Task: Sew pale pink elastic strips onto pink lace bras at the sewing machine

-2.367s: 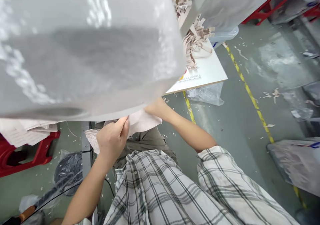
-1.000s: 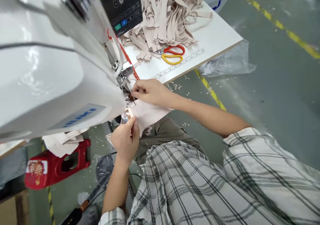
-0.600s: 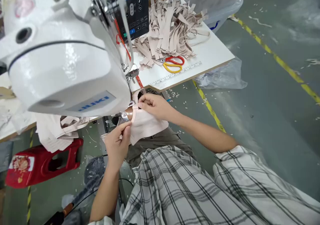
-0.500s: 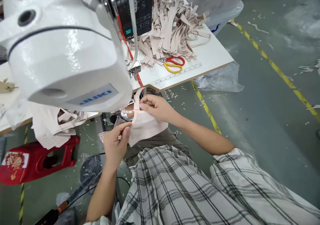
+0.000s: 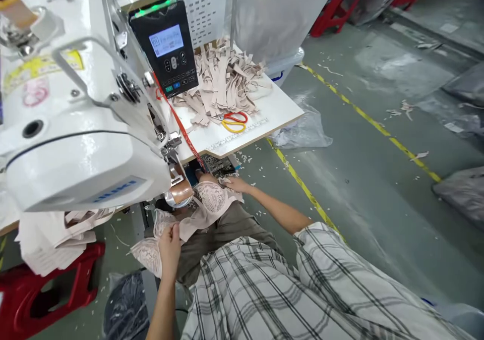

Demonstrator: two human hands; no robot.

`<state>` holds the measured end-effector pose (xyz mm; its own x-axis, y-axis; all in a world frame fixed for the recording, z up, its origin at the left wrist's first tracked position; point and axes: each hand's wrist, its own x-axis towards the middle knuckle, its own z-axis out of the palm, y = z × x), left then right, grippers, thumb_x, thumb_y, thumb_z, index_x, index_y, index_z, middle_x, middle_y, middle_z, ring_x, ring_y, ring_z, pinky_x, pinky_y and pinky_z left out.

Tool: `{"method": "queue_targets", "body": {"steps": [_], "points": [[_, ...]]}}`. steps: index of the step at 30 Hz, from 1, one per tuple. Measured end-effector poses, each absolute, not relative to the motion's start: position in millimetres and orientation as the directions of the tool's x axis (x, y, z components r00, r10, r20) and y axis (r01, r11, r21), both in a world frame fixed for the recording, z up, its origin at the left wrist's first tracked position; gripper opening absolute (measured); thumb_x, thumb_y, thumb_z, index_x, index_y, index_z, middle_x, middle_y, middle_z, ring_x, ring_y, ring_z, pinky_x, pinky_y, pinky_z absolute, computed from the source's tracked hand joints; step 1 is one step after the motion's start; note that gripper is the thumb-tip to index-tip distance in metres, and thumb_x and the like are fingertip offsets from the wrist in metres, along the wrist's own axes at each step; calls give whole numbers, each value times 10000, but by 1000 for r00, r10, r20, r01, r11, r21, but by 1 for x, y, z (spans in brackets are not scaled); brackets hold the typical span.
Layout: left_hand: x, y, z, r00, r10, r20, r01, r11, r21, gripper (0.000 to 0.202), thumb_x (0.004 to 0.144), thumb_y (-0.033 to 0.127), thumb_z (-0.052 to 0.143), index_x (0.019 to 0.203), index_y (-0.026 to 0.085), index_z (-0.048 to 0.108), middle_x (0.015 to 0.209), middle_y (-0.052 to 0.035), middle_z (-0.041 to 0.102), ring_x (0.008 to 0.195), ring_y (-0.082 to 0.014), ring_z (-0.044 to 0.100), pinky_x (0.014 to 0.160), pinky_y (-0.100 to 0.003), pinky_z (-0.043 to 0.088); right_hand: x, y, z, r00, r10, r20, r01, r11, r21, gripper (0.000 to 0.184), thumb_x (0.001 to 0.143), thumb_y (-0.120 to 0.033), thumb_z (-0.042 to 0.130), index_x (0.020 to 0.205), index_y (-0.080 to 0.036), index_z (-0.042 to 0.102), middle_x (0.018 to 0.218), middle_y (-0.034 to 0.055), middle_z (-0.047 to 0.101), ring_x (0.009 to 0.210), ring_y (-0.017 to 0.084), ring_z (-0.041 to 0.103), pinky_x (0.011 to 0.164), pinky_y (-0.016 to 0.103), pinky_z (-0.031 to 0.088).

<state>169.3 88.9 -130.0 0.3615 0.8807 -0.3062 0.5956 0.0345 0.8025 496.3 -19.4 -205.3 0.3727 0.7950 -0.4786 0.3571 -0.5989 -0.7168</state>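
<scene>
A pale pink lace bra piece [image 5: 209,205] lies across my lap below the head of a white sewing machine [image 5: 79,148]. My left hand [image 5: 170,244] is closed on the lower edge of the lace garment near its left cup. My right hand [image 5: 230,182] rests at the garment's upper right edge, close to the machine's metal arm end [image 5: 180,193]; its fingers lie partly under the fabric. A red thread runs down the machine to the needle area.
The machine's black control panel [image 5: 168,47] faces me. Behind it on the white table [image 5: 280,110] lie a pile of beige strips [image 5: 223,77] and red-and-yellow scissors [image 5: 232,122]. A red stool [image 5: 41,289] holding stacked fabric stands at left. Yellow floor line [image 5: 302,186] runs right.
My head has pulled back and the machine shows from farther off. The garment has dropped from the needle area onto my lap, lace side up. My left hand moved down with it.
</scene>
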Motion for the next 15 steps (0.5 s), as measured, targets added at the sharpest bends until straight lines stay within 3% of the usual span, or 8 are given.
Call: {"method": "queue_targets", "body": {"steps": [3,5,6,8,10,12,15], "points": [[209,87,-129,473,851,-227,602,-124,789,342,760,385,700,1034,180,699,1246,-187,655,1281,-407,497,1090,-543,356,496,-33,-188,408,791,-455,389,-602,-697,333,980,-443,493,930,-152,647,934,83,660,808,181,603,703,305,485],[245,79,-132,585,787,-197,538,-194,820,563,719,395,755,1216,160,633,1422,-190,543,1397,-389,387,1161,-513,286,485,-43,-172,398,821,-410,421,-561,-713,397,979,-478,436,812,-165,613,802,67,630,718,175,552,631,283,399],[262,73,-135,690,692,-212,469,-204,860,669,723,417,760,1302,137,575,1457,-198,509,1413,-372,375,1173,-493,277,478,-47,-163,368,847,-385,441,-523,-729,413,969,-498,433,777,-171,596,755,46,612,686,165,531,613,273,371],[288,62,-141,847,426,-318,381,-72,922,663,748,474,744,1292,132,581,1391,-182,578,1335,-340,477,1140,-446,340,467,-52,-144,265,903,-338,479,-427,-767,436,925,-549,488,708,-181,575,670,6,582,627,141,499,590,253,343],[296,54,-144,890,251,-381,387,25,922,542,793,545,685,1133,124,665,1169,-156,705,1126,-315,625,1014,-423,461,467,-45,-125,191,937,-294,505,-350,-789,464,883,-586,543,657,-181,572,611,-9,571,582,127,489,580,244,345],[289,52,-144,883,212,-419,420,47,907,506,832,574,628,1009,105,692,985,-143,741,960,-296,678,901,-411,515,485,-22,-105,249,942,-227,531,-328,-781,465,896,-591,524,708,-174,608,661,17,620,618,141,528,613,252,371],[268,52,-139,875,235,-423,425,43,904,521,848,497,635,1191,105,635,1185,-161,694,1111,-294,638,997,-397,469,531,42,-77,482,873,-70,547,-362,-755,447,968,-534,421,1068,-144,615,1077,141,676,935,225,587,783,312,412]]}}
